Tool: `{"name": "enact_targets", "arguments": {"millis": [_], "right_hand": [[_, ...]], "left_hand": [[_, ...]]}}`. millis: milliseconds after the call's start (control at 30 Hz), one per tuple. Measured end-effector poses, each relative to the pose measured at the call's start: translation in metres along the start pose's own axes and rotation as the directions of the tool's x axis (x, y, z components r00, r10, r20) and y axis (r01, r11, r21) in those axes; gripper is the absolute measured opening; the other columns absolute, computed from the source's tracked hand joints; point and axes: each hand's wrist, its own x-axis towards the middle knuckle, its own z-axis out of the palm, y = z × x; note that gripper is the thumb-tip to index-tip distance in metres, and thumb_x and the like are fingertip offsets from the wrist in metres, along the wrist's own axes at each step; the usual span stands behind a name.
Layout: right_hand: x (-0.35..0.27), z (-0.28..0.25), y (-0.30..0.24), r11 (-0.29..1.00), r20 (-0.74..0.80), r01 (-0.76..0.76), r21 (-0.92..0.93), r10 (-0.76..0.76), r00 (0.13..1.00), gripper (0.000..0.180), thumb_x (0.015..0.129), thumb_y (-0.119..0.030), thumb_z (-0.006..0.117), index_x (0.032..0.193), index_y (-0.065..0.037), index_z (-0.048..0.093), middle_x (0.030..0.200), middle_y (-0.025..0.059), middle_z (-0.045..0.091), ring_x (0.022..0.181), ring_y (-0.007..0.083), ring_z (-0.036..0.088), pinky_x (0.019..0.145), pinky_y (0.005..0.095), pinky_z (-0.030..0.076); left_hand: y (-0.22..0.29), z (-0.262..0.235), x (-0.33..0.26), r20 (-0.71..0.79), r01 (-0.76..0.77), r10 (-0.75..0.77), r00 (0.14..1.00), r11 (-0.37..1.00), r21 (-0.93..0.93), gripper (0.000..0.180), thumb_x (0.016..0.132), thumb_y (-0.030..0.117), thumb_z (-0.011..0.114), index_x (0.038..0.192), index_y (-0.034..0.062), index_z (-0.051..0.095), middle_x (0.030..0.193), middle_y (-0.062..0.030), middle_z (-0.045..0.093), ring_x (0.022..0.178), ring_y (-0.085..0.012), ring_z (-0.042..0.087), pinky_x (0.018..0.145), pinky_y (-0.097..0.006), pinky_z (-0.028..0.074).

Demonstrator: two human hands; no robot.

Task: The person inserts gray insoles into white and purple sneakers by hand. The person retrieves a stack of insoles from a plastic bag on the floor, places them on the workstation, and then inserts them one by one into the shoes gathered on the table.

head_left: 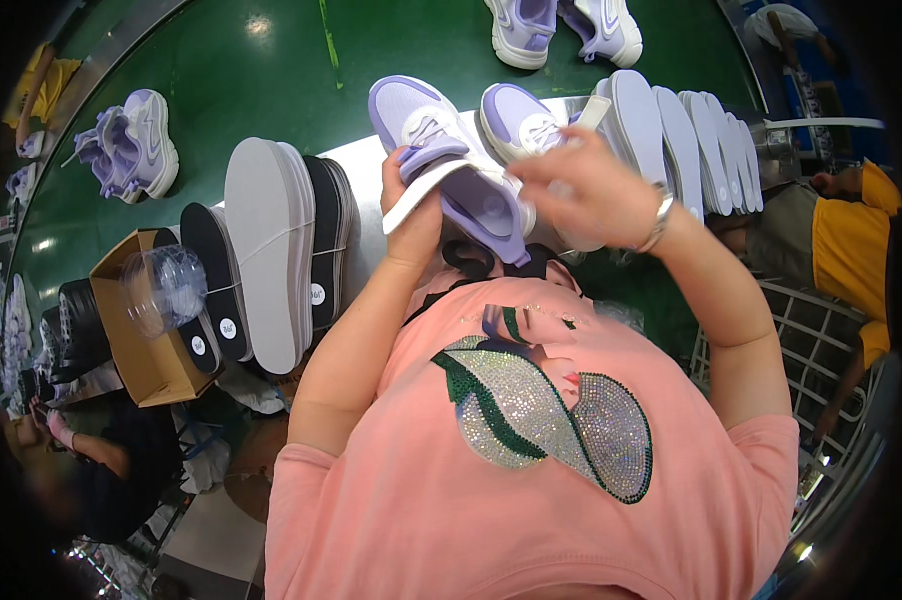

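My left hand [411,215] is closed round the opening of a lilac and white sneaker [436,125], its toe pointing away from me. A flat white strip [423,196] lies across the collar, beside those fingers. Right of this shoe stands a second lilac sneaker [519,118], partly covered by my right hand [596,190]. Motion blurs the right fingers, which are bent close to the held shoe's opening; whether they grip anything is unclear. Just beyond the knuckles a pale strip [592,113] sticks up, and I cannot tell if the hand touches it.
Bundled grey insoles [266,240] and black ones [216,280] stand left, next to a cardboard box [141,340] with a clear plastic container [166,288]. White insoles [636,130] line the right. More sneakers [131,150] sit on the green surface [271,70]. Other people work at both sides.
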Motion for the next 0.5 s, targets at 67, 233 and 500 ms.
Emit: {"name": "enact_targets", "arguments": {"millis": [67, 233, 500], "right_hand": [[0.002, 0.028, 0.001, 0.975, 0.159, 0.046, -0.219, -0.011, 0.987, 0.025, 0.073, -0.023, 0.051, 0.089, -0.005, 0.055, 0.078, 0.0118, 0.061, 0.079, 0.0254, 0.058, 0.095, 0.0502, 0.02], [0.042, 0.066, 0.023, 0.929, 0.511, -0.068, -0.365, 0.26, 0.819, 0.032, 0.07, -0.021, 0.052, 0.095, -0.002, 0.053, 0.08, 0.0149, 0.06, 0.086, 0.0278, 0.057, 0.095, 0.0491, 0.018], [0.015, 0.064, 0.023, 0.985, 0.134, -0.112, -0.134, 0.13, 0.982, 0.033, 0.072, -0.021, 0.053, 0.1, -0.003, 0.051, 0.083, 0.0144, 0.059, 0.085, 0.0303, 0.055, 0.091, 0.0412, 0.029]], "left_hand": [[-0.002, 0.008, 0.007, 0.035, 0.014, -0.015, 0.999, 1.0, 0.007, 0.027, 0.079, 0.006, 0.052, 0.103, 0.0004, 0.043, 0.093, -0.012, 0.055, 0.086, -0.0188, 0.053, 0.075, -0.028, 0.042], [-0.006, 0.027, 0.038, 0.076, -0.031, 0.024, 0.997, 0.995, 0.097, 0.027, 0.079, 0.01, 0.052, 0.103, -0.0002, 0.045, 0.091, -0.0162, 0.057, 0.082, -0.025, 0.056, 0.073, -0.031, 0.044], [-0.005, 0.03, 0.047, 0.143, 0.078, -0.083, 0.986, 0.996, 0.038, 0.04, 0.079, 0.014, 0.055, 0.112, 0.0, 0.038, 0.097, -0.0189, 0.056, 0.089, -0.0267, 0.056, 0.076, -0.032, 0.043]]}}
